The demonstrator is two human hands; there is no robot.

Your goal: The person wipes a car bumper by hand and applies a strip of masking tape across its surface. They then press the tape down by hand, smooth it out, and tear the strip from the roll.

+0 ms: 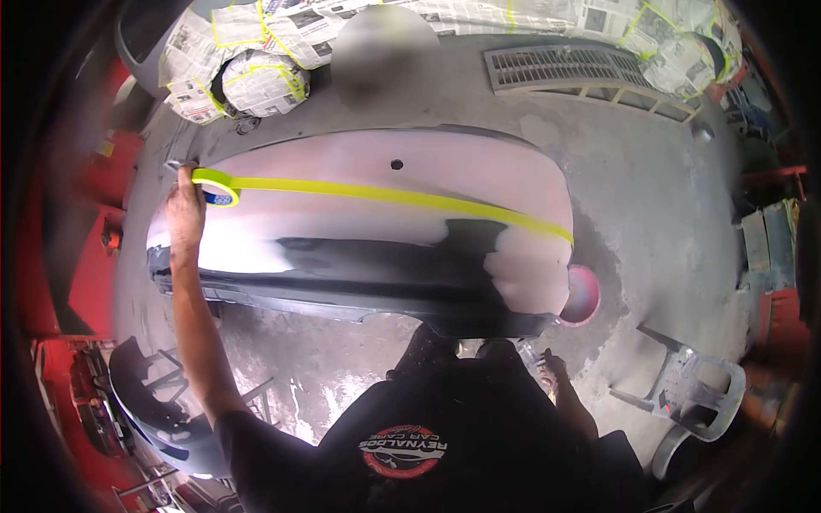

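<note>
My left hand [185, 212] is closed on a roll of yellow-green masking tape [224, 179] at the left end of a car bumper cover [308, 205]. From the roll, a strip of tape [410, 199] stretches rightward across the bumper to its right end. The bumper is patchy pinkish-grey, white and black, with a small dark hole [397, 164] in its upper part. A small greyish piece [176, 164] shows by my left fingertips. Low beside my body, my right hand [554, 368] has curled fingers near something pale; what they hold I cannot tell.
A pink-rimmed bucket [581, 296] stands at the bumper's right end. A grey plastic chair [697, 385] is to the lower right. Newspaper-masked car parts [265, 81] and a slatted grey panel [590, 73] lie beyond. Another dark bumper [158, 410] is at lower left.
</note>
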